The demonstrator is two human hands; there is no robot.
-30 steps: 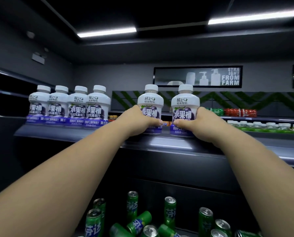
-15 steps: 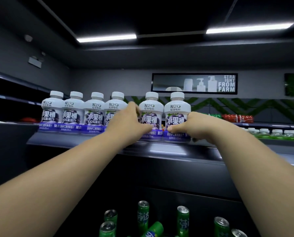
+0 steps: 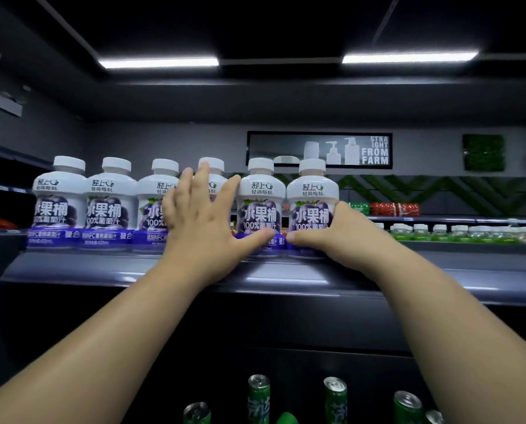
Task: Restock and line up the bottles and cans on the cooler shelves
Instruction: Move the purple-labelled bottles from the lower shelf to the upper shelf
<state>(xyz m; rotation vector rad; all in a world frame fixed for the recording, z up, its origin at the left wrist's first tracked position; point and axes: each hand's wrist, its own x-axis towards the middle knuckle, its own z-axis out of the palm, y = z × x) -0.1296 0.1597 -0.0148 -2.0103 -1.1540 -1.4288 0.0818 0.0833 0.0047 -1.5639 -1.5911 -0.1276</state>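
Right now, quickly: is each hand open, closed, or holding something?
Left hand: open, fingers spread against the row of bottles.
Right hand: grips the end bottle on the right.

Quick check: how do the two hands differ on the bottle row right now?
The left hand is spread, fingers straight, in front of the fourth bottle; the right hand curls round the rightmost bottle. The left hand's fingers reach cap height; the right hand sits low. Both are at the same shelf.
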